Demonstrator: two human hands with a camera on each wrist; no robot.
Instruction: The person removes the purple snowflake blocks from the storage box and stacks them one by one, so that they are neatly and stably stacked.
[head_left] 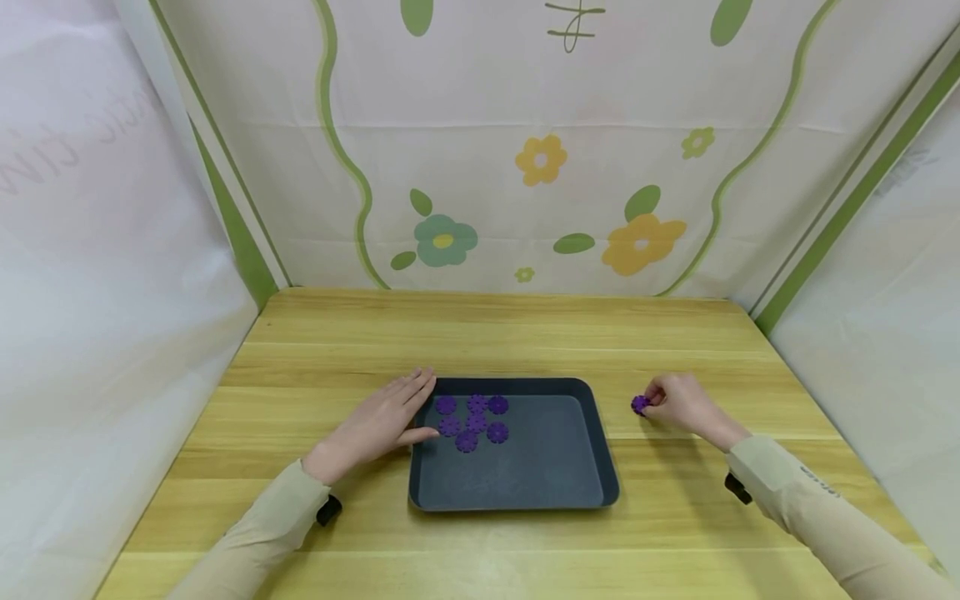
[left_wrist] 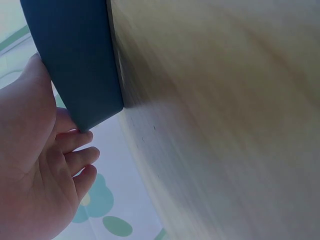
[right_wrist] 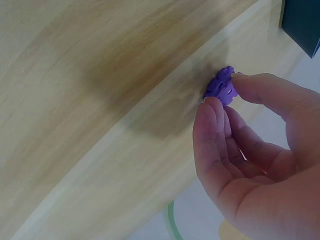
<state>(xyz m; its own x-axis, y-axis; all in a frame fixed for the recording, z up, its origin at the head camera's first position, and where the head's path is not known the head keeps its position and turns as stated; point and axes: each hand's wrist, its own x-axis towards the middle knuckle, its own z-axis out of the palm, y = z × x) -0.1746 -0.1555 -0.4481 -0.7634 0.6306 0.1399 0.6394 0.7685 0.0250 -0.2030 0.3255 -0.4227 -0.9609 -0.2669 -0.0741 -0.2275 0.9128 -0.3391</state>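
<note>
A dark grey rectangular tray point(head_left: 540, 467) lies on the table, with several flat purple notched discs point(head_left: 497, 432) grouped in its left half. My left hand point(head_left: 378, 421) rests over the tray's left rim near the far corner, fingers extended and thumb reaching over the inside. From the left wrist view, the fingers touch the tray's outer corner point(left_wrist: 80, 65). To the right of the tray, my right hand point(head_left: 682, 407) pinches a purple notched disc piece point(right_wrist: 222, 87) between thumb and fingertips, close above the wood. Whether it is one disc or more cannot be made out.
The wooden table point(head_left: 480, 333) has pale fabric walls on its left, right and far sides. The back wall point(head_left: 480, 183) is printed with flowers and leaves. A black band piece point(head_left: 738, 488) shows below the right sleeve, another point(head_left: 328, 510) by the left.
</note>
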